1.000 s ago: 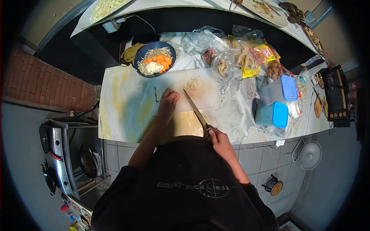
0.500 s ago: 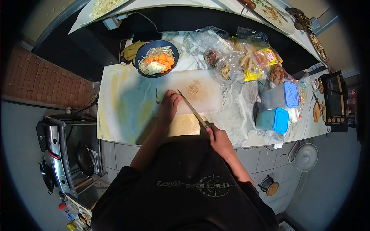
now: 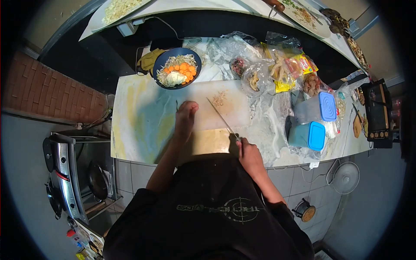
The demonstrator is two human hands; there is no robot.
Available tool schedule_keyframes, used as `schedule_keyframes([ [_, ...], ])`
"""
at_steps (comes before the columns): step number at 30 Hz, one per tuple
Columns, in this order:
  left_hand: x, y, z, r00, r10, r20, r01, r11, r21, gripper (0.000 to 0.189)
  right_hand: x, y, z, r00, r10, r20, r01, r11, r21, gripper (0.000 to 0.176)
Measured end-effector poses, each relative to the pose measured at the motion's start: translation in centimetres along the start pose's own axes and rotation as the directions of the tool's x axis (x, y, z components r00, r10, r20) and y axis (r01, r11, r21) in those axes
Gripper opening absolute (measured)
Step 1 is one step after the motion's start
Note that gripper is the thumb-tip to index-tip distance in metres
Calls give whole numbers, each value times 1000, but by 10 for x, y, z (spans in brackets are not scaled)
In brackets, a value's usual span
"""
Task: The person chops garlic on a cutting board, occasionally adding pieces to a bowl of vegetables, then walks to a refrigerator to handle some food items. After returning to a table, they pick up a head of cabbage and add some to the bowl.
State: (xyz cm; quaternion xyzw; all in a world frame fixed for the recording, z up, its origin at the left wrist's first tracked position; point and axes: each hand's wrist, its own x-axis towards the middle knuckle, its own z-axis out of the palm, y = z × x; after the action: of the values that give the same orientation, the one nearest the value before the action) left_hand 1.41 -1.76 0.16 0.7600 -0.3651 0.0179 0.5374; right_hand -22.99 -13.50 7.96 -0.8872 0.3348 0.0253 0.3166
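Knife (image 3: 222, 117): it's in my right hand (image 3: 248, 154), blade slanting away from me over the white cutting board (image 3: 236, 113), tip close to the little pile of chopped bits (image 3: 219, 98).
Right fingers (image 3: 239, 143): wrapped fully closed round the handle, nothing else in them.
Left hand (image 3: 186, 116): parked on the left end of the board, near the blade but apart from it.
Left fingers (image 3: 191, 106): curled down against the board. From up here I honestly can't tell if they pin something small or just rest there.
Biggest worry: those left fingertips. They sit on the side the blade leans toward, so a sideways slip or a lazy chop could nick them, I reckon.
Second worry: the board sliding. It lies on a streaky tabletop (image 3: 138, 121) with only my left hand steadying it, and a hard push down might skate it.
Third worry: the clutter. Crinkly plastic bags (image 3: 260, 71) crowd the board's right end, so a wide swing could snag one and drag food onto the board.
Also: my knife hand is right at the near edge of the tabletop, so a loose grip there could mean the knife drops toward my legs.
Bowl (image 3: 177, 68): noodles and carrot slices, just behind the board's far-left corner, probably safe unless the board gets shoved back.
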Motion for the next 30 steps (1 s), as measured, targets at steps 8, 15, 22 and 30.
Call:
schedule_keyframes([
  [8, 109, -28, -74, 997, 6, -80, 5, 990, 140, 11, -6, 6, -5, 994, 38, -103, -11, 969, 249, 34],
  [15, 171, -80, -89, 998, 54, 15, -54, 851, 522, 10, -12, 7, -8, 994, 62, -92, -33, 957, 287, 36],
  [22, 212, -101, -65, 986, 16, 168, -92, 885, 457, 17, -11, 11, -6, 992, 76, -103, -37, 940, 338, 34],
  [30, 216, -101, -71, 986, -119, 115, 54, 888, 457, 10, -4, 14, -6, 991, 98, -96, -62, 946, 319, 36],
])
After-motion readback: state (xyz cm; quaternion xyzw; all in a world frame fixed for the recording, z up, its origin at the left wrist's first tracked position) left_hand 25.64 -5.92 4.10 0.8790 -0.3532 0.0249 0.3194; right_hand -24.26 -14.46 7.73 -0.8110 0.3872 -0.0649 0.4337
